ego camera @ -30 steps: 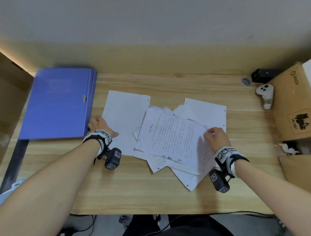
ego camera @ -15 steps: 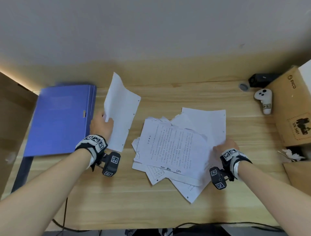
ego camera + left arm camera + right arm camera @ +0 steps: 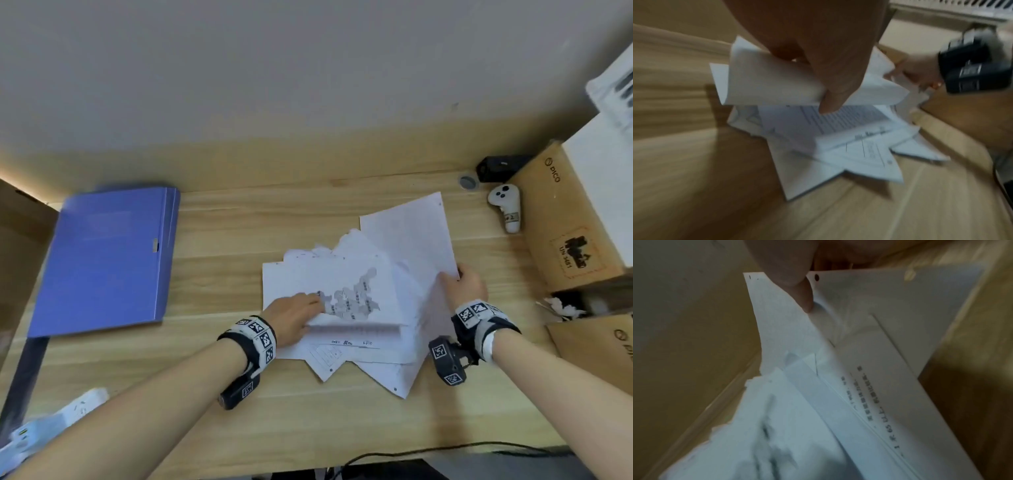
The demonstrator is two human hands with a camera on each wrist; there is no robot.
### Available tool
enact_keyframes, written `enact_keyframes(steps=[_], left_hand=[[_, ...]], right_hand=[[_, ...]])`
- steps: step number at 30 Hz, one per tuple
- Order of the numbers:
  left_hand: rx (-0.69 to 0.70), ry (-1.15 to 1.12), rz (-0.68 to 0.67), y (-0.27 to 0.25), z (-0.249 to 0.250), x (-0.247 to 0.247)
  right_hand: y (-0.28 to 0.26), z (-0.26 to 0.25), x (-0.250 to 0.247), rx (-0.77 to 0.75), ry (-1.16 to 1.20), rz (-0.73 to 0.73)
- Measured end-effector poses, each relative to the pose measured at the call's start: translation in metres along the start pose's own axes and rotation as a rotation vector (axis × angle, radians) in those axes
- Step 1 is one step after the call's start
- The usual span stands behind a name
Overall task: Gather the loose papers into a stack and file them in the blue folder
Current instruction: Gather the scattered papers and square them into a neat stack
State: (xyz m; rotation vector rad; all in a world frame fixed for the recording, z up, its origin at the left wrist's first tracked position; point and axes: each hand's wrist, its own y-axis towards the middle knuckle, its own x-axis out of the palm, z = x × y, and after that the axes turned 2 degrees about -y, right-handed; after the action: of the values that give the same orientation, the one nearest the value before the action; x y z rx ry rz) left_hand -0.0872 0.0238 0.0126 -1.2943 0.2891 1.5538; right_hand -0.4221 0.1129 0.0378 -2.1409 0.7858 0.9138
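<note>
The closed blue folder [image 3: 106, 260] lies at the desk's left rear. Loose white papers [image 3: 363, 356] sit in an untidy pile at the middle. My left hand [image 3: 294, 315] holds a sheet printed with a grey map [image 3: 342, 284] over the pile's left side; the left wrist view shows its fingers [image 3: 828, 97] pinching that curled sheet [image 3: 766, 81] above the pile [image 3: 838, 146]. My right hand [image 3: 462, 286] grips the pile's right edge, and a blank punched sheet [image 3: 411, 233] tilts up there. In the right wrist view the thumb [image 3: 797, 285] presses on the sheets [image 3: 859, 353].
A white controller [image 3: 507, 209] and a black device [image 3: 500, 168] lie at the back right beside cardboard boxes [image 3: 575, 222]. A white power strip [image 3: 61, 414] sits at the front left. A black cable [image 3: 445, 448] runs along the front edge.
My left hand lifted the single sheet beside the folder and carried it right onto the pile. My right hand shifted to the pile's right edge and raised it.
</note>
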Motion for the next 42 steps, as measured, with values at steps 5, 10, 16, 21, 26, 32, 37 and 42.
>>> enact_keyframes(steps=[5,10,16,21,26,32,37,42], left_hand=[[0.006,0.091,-0.117,0.0,0.002,0.027],[-0.044,0.126,-0.123,-0.004,-0.005,0.029],[-0.161,0.052,-0.119,-0.019,-0.017,0.023],[-0.206,-0.138,-0.054,-0.036,-0.032,0.023],[-0.254,-0.136,0.031,-0.057,-0.045,0.027],[-0.467,-0.258,0.279,-0.075,-0.06,0.032],[-0.76,-0.396,0.403,-0.072,-0.067,0.025],[-0.97,-0.633,0.383,-0.062,-0.07,0.026]], right_hand=[[0.002,-0.022,-0.028,-0.175,0.121,0.106],[-0.022,-0.049,-0.024,-0.492,0.107,0.072],[-0.064,-0.05,0.042,-0.806,-0.171,-0.276],[-0.085,-0.032,0.096,-0.751,-0.322,-0.48],[-0.088,-0.024,0.119,-0.666,-0.386,-0.592],[-0.066,-0.054,0.116,-0.682,-0.368,-0.621],[-0.02,-0.103,0.121,-0.711,-0.37,-0.472],[0.012,-0.118,0.135,-0.724,-0.605,-0.432]])
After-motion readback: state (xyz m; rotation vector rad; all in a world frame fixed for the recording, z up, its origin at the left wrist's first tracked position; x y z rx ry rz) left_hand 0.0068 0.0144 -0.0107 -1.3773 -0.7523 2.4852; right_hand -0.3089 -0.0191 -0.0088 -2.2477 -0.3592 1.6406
